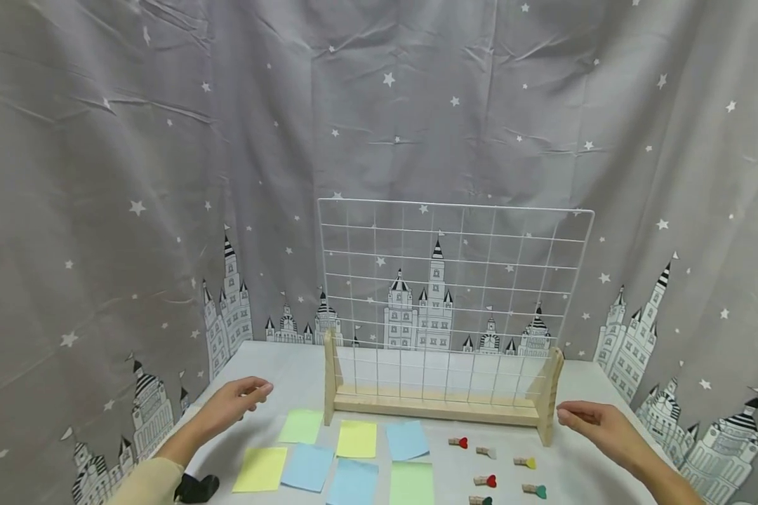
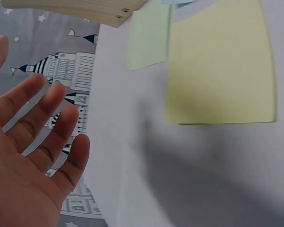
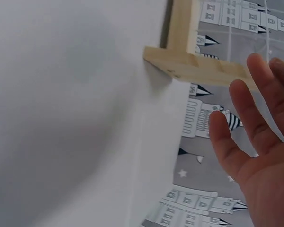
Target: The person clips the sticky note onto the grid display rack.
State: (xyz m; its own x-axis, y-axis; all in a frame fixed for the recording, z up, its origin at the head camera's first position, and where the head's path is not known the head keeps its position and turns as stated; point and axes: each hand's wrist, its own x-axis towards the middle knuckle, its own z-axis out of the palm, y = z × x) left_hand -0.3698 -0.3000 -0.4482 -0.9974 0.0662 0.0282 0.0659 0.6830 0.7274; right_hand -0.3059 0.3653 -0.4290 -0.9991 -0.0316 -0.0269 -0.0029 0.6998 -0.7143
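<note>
My left hand [image 1: 232, 405] hovers over the left part of the table, its fingers loosely extended and holding nothing. Nearest to it are a green sticky note [image 1: 301, 426] and a yellow sticky note [image 1: 260, 470]. On the other side, my right hand [image 1: 600, 429] is held beside the right wooden foot [image 1: 548, 396] of a white wire grid rack [image 1: 455, 308], its fingers relaxed around nothing. Several small wooden clothespins with coloured hearts, among them a red-heart clothespin [image 1: 458, 442] and a yellow-heart clothespin [image 1: 525, 463], lie in front of the rack.
More sticky notes, such as a blue note [image 1: 407, 440] and a yellow note [image 1: 356, 439], lie in rows on the white table [image 1: 271, 365]. A black object [image 1: 197, 488] sits by the left forearm. Behind the table hangs a grey curtain [image 1: 417, 140] with stars and castles.
</note>
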